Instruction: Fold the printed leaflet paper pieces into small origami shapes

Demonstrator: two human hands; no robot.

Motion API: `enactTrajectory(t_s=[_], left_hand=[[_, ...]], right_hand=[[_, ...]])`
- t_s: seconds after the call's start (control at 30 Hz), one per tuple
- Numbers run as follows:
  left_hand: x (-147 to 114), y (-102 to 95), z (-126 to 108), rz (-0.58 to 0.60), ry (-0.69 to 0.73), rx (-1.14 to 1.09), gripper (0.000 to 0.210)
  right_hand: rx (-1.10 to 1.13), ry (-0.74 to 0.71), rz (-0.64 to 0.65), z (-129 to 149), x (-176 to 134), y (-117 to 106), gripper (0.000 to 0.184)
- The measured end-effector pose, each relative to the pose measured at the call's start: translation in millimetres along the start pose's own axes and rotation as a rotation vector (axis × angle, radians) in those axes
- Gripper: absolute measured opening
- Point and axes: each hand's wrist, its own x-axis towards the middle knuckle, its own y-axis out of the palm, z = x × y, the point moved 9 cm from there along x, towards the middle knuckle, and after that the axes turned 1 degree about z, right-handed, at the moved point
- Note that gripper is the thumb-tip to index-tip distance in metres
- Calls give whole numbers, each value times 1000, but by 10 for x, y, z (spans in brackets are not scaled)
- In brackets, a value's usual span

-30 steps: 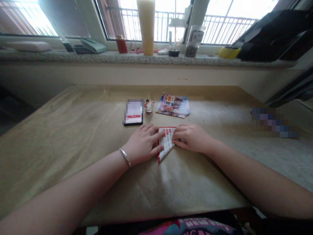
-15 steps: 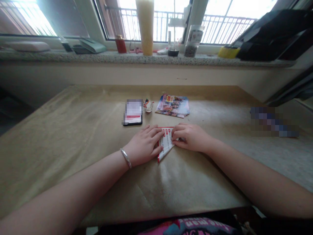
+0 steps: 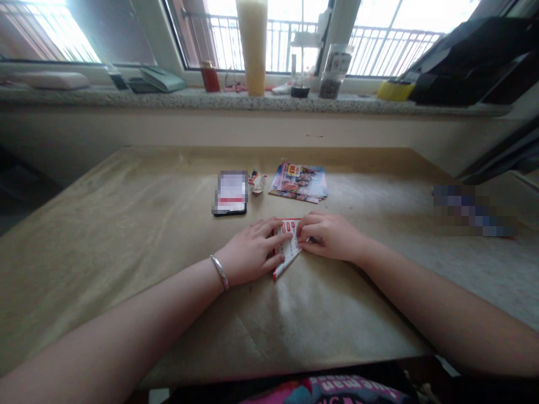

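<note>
A white sheet of printed paper (image 3: pixel 291 250) with red labels and a red edge lies on the table, its lower side folded into a slant. My left hand (image 3: pixel 252 249), with a silver bangle at the wrist, rests over the paper's left part, fingers stretched out and apart. At the right side of the sheet, my right hand (image 3: pixel 330 235) has its thumb and fingers closed together on the edge. That corner is hidden under the fingers.
Beyond my hands lie a phone-like device (image 3: pixel 229 193), a crumpled wrapper (image 3: pixel 256 182) and a stack of colourful leaflets (image 3: pixel 300 182). A blurred flat item (image 3: pixel 474 210) is at the right. Bottles and boxes line the stone windowsill (image 3: pixel 168 101).
My left fingers have slid slightly to the right across the paper. My right hand keeps its hold on the edge.
</note>
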Motion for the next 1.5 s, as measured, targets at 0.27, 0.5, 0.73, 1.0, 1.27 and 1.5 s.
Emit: enactTrajectory(t_s=[0.27, 0.5, 0.73, 1.0, 1.27, 1.5], left_hand=[[35, 23, -70, 1, 77, 17, 47], [35, 34, -63, 25, 70, -15, 47], [13, 25, -69, 12, 92, -46, 44], [-9, -3, -108, 2, 126, -44, 37], [-16, 9, -102, 9, 120, -60, 35], [-5, 2, -118, 12, 126, -41, 37]], right_hand=[[-12, -43, 10, 45, -19, -20, 13], [18, -81, 54, 67, -42, -28, 14], [131, -109, 106, 41, -68, -46, 15], [196, -88, 131, 40, -73, -74, 18], [185, -92, 156, 24, -72, -44, 18], [104, -84, 163, 8, -87, -50, 17]])
